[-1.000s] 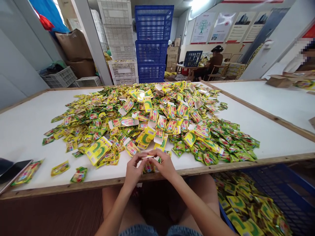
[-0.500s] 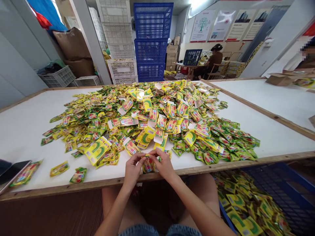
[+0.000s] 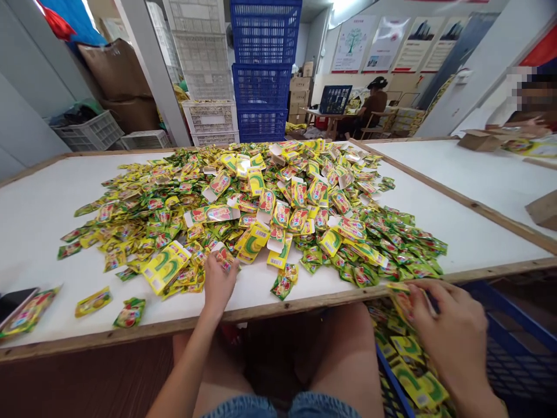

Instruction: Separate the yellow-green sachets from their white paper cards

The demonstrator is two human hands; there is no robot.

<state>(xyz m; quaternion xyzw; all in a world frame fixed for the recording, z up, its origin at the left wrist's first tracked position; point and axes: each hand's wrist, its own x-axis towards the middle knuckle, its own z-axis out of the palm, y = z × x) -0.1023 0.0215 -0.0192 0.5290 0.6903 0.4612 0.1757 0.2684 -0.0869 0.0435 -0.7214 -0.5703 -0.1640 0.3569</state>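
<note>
My left hand is at the near side of the heap, its fingers closed around a small open-flapped candy box. My right hand is past the table's front edge on the right, above a blue crate. Pinched in its fingers is a small yellow box, partly hidden by the hand. Between the hands lie a green sachet and a yellow sachet, side by side on the white table.
A big heap of green and yellow sachets and small boxes covers the table's middle. The blue crate below holds many filled-looking boxes. A phone lies far left. Stacked crates stand behind. One person sits at a back table.
The hands have parted from the small box held near the table edge. My right hand has carried a box rightward over the crate; my left has moved to another box by the heap.
</note>
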